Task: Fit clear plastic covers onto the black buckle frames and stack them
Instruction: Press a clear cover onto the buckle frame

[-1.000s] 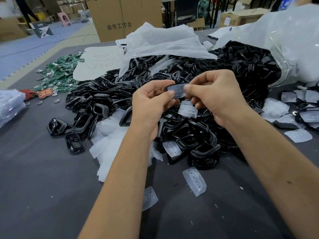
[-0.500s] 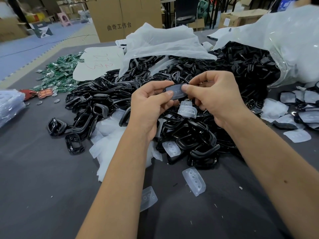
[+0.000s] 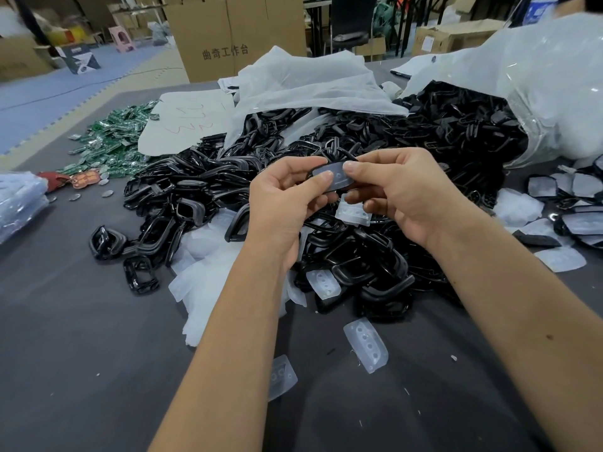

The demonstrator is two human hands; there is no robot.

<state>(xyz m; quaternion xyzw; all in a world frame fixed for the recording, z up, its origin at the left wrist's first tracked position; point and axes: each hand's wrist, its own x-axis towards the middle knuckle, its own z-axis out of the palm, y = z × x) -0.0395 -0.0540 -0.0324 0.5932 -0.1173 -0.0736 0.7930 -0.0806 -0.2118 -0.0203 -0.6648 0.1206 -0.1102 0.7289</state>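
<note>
Hands: my left hand (image 3: 287, 203) and right hand (image 3: 401, 194) are raised together over the pile, each pinching one end of the same piece between thumb and fingertips.
Piece held: a black frame (image 3: 332, 189) with a clear cover (image 3: 334, 177) lying on its face; my thumbs press on the cover. Whether it has seated fully I cannot tell.
Spare cover: a second clear one (image 3: 354, 213) shows just under my right fingers; I cannot tell if I hold it or it lies on the pile.
Frames left: a big pile (image 3: 202, 190) sprawls across the grey surface (image 3: 71, 337), and more spill from the bag (image 3: 554, 93) at the right.
Covers left: loose ones lie near me (image 3: 367, 345), with a white heap (image 3: 208, 256) by my left forearm.
Done: a small group of covered pieces (image 3: 577, 223) sits at the far right, spread more than stacked.
Progress: early, I judge; far more bare frames than finished ones.
</note>
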